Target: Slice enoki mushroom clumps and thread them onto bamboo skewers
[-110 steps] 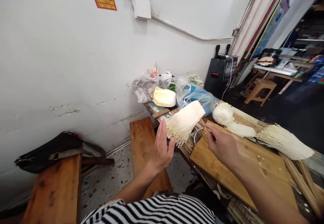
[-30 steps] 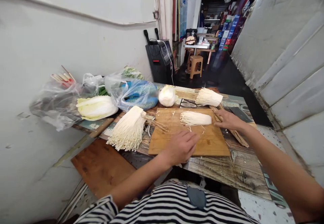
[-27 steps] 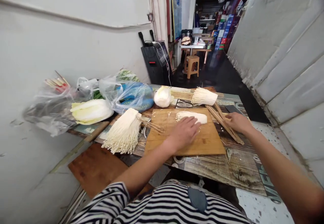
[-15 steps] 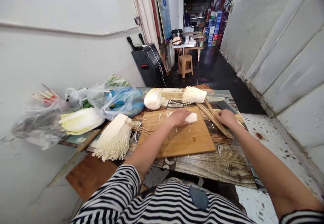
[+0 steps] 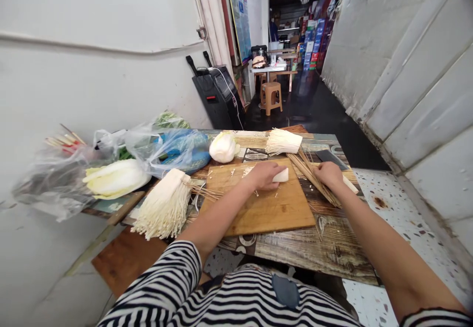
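Your table spans the lower middle of the frame [image 5: 314,248], bearing the board [image 5: 281,211] near centre. There, just right of centre, your left hand [image 5: 264,175] has its grip closed over an enoki bundle [image 5: 283,175]. Farther right, your right hand [image 5: 328,175] curls its fingers at the skewers [image 5: 320,188]; whether that grip has any, I can't tell.

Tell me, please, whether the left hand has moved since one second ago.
Yes. Judged against the wooden cutting board, the left hand has moved forward, away from the board's near edge, and now closes over the enoki mushroom bundle.
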### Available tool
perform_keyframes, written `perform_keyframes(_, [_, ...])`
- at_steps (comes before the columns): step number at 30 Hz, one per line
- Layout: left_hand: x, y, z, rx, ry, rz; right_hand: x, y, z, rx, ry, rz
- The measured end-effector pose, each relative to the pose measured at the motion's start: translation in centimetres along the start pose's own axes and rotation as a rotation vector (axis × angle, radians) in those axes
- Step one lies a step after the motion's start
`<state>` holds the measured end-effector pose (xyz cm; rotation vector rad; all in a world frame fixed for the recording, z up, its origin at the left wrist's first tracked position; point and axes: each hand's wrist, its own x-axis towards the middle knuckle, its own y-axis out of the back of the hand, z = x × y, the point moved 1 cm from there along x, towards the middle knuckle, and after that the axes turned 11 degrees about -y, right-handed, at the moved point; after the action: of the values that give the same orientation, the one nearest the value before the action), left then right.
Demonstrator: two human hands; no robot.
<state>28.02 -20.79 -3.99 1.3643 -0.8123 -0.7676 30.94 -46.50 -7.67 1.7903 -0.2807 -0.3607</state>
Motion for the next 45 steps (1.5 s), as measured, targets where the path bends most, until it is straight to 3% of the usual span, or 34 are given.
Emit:
perform_keyframes(7, [-1.6,-0.4,0.9,-0.012,-0.070,0.186,-0.7,1.8,-1.2,0.229,-0.022,0.264])
perform_keyframes(11, [-2.9,0.6,1.7,-0.056,-0.113,0.324,-2.1,4.2,-1.8,0.412,0.023,0.418])
perform_keyframes(14, [-4.0,1.9,2.7,-0.086,-0.113,0.397,-4.6,5.8,-2.0,0.565,0.094,0.459])
perform_keyframes(17, [-4.6,3.0,4.3,-0.093,-0.117,0.388,-8.1,6.4,-1.7,0.814,0.125,0.376])
perform_keyframes(22, [-3.6,2.2,6.8,-0.061,-0.195,0.132,-14.8,4.4,-0.5,1.162,0.100,0.090])
perform_keyframes(24, [-3.3,1.3,7.2,-0.077,-0.219,0.077,-17.2,3.0,0.5,1.227,0.085,-0.056])
perform_keyframes(28, [-3.8,0.1,6.7,-0.136,-0.188,0.085,-21.3,0.3,3.9,1.142,-0.022,-0.279])
perform_keyframes(34, [-4.2,0.0,6.4,-0.140,-0.219,-0.005,-25.5,-1.7,8.5,1.016,-0.142,-0.249])
perform_keyframes(37, [-4.2,0.0,7.5,-0.093,-0.142,0.000,-27.1,-2.2,9.6,1.004,-0.161,-0.256])
perform_keyframes(41, [-4.8,-0.5,9.3,-0.001,0.092,0.052,-29.0,-3.5,10.8,0.922,-0.116,-0.244])
perform_keyframes(45, [-5.6,-1.6,10.5,0.057,0.029,0.029,-30.6,-5.4,12.2,0.805,-0.031,-0.196])
